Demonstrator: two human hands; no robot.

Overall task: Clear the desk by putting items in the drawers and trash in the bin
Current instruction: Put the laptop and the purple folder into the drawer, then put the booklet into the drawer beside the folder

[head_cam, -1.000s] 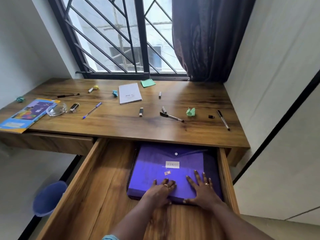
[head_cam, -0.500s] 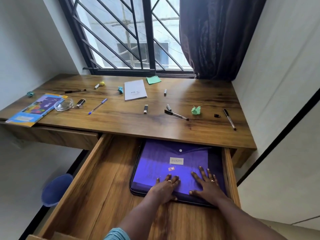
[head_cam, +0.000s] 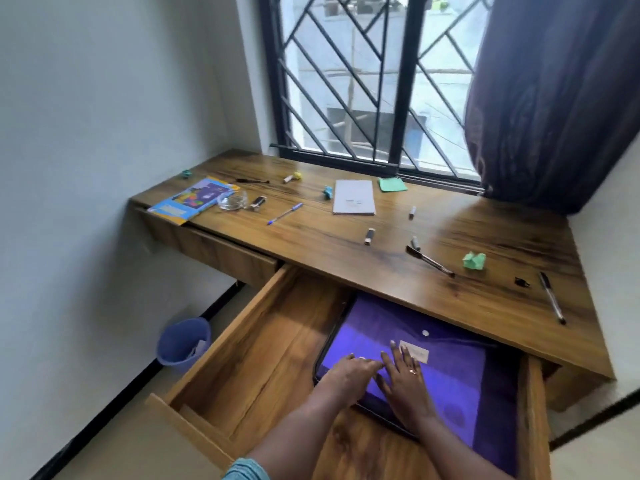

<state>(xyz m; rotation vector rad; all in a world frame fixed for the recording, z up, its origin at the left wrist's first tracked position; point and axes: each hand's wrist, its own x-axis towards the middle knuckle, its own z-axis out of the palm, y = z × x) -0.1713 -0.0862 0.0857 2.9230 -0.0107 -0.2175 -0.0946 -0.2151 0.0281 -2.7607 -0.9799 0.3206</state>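
As the folder (head_cam: 450,368) is pressed into the drawer (head_cam: 263,348) by flat-fingered left hand (head_cam: 346,374) and right hand (head_cam: 403,379), the desk (head_cam: 311,237) at twelve o'clock is left cluttered.

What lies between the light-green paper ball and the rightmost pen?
A small black object, too small to identify, on the desk between ball and pen; the head view shows it.

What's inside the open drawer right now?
A purple folder lies at the drawer's right side, left hand and right hand flat on it. Anything beneath the folder is covered.
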